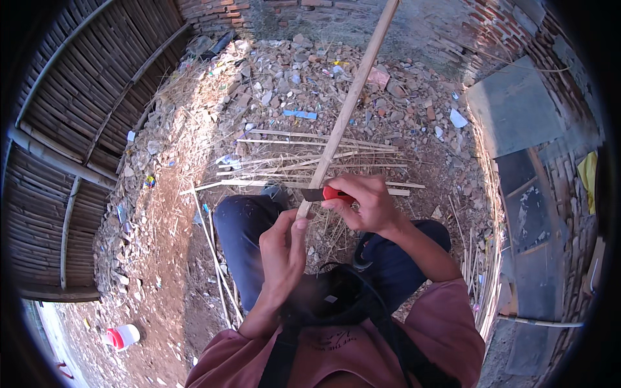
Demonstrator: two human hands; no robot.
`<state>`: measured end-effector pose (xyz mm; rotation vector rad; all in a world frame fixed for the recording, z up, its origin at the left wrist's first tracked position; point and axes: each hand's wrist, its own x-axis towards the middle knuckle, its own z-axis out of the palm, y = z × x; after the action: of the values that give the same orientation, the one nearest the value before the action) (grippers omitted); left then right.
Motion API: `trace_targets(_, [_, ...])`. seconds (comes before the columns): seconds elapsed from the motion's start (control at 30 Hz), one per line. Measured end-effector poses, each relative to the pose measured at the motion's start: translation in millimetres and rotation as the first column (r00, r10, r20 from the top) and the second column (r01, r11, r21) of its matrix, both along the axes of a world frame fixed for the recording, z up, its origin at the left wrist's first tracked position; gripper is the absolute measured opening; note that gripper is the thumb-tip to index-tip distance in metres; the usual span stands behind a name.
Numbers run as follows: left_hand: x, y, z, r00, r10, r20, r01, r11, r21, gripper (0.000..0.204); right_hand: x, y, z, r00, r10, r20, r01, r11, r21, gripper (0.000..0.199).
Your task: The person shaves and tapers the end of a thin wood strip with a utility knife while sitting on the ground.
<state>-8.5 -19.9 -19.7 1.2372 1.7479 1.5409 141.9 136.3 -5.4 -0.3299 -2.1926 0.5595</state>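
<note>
A long pale wooden strip (346, 113) slants up and away from my lap toward the far wall. My left hand (283, 249) pinches its near end between thumb and fingers. In my right hand (366, 204) is a red-handled utility knife (337, 194), gripped with the fingers wrapped round it. Its dark blade lies across the strip just beyond my left fingertips and appears to touch the wood. Beyond my knees, several thin split strips (310, 169) lie side by side on the ground.
Rubble and litter (284, 84) cover the ground ahead. A slatted bamboo wall (71, 129) stands at the left, a brick wall (291, 19) at the far side. Grey boards (517, 107) lean at the right. A white tub with a red lid (123, 337) lies at lower left.
</note>
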Motion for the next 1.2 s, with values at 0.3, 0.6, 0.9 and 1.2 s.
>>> trace_targets(0.3, [2.4, -0.4, 6.6, 0.998, -0.008, -0.067, 0.010, 1.000, 0.029, 0.019, 0.8, -0.5, -0.4, 0.997, 0.063, 0.036, -0.066, 0.995, 0.076, 0.028])
trace_targets(0.6, [3.0, 0.4, 8.5, 0.986, 0.027, -0.163, -0.013, 0.996, 0.086, 0.016, -0.9, -2.1, 1.8, 1.000, -0.013, -0.022, 0.017, 0.983, 0.183, 0.025])
trace_targets(0.9, [-0.2, -0.7, 9.1, 0.982, 0.029, -0.184, -0.013, 0.996, 0.091, 0.017, 1.0, -2.2, 5.9, 0.999, -0.038, -0.008, 0.039, 0.971, 0.235, 0.025])
trace_targets(1.2, [4.7, -30.0, -2.5, 0.989, -0.010, -0.149, 0.001, 0.998, -0.061, 0.021, 29.5, 50.8, 29.6, 0.936, -0.336, -0.100, 0.338, 0.941, 0.002, 0.020])
